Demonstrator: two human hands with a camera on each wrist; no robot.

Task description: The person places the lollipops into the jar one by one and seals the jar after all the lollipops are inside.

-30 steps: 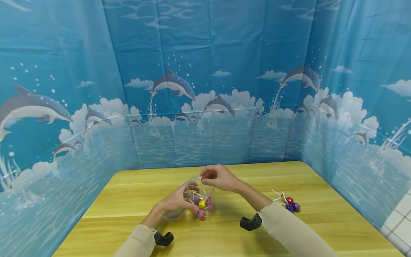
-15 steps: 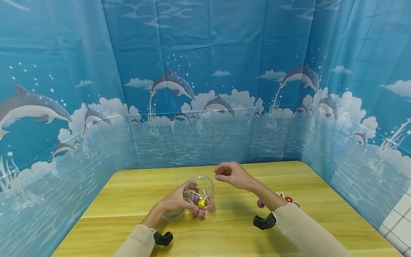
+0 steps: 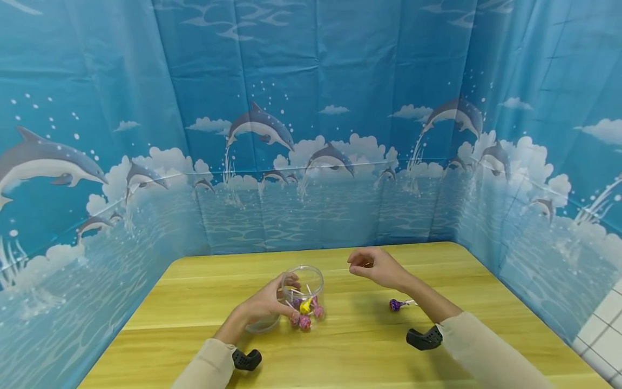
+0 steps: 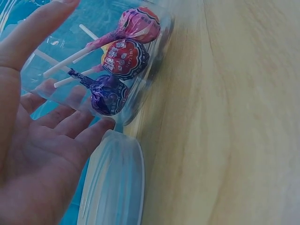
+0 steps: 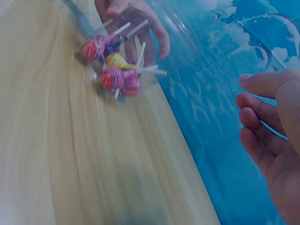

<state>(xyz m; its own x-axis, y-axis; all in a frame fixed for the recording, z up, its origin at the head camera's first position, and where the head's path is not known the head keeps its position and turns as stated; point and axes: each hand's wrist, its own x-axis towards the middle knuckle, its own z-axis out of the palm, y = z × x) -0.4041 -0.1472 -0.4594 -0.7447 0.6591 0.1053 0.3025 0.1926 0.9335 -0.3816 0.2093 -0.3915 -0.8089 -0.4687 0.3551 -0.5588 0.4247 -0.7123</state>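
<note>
A clear plastic jar (image 3: 303, 294) stands upright on the table with several wrapped lollipops (image 3: 305, 308) inside, pink, yellow and purple. My left hand (image 3: 269, 300) holds it from the left side, thumb in front and fingers round the back. In the left wrist view, a red-and-blue lollipop (image 4: 125, 58) and a purple one (image 4: 108, 94) show through the wall. Right of the jar, my right hand (image 3: 381, 267) is in the air, its fingers loosely bent around nothing. A purple lollipop (image 3: 396, 305) lies on the table below the right forearm, which covers the area behind it.
A translucent lid (image 3: 263, 324) lies on the table just left of the jar, partly under the left hand; the left wrist view shows its ribbed edge. The wooden table (image 3: 340, 356) ends at a blue dolphin-print curtain (image 3: 311, 216) along the back and sides.
My right hand has moved from the jar's rim out to the right. Its forearm now covers the red lollipop seen earlier and uncovers a purple one. The left hand and jar stay put.
</note>
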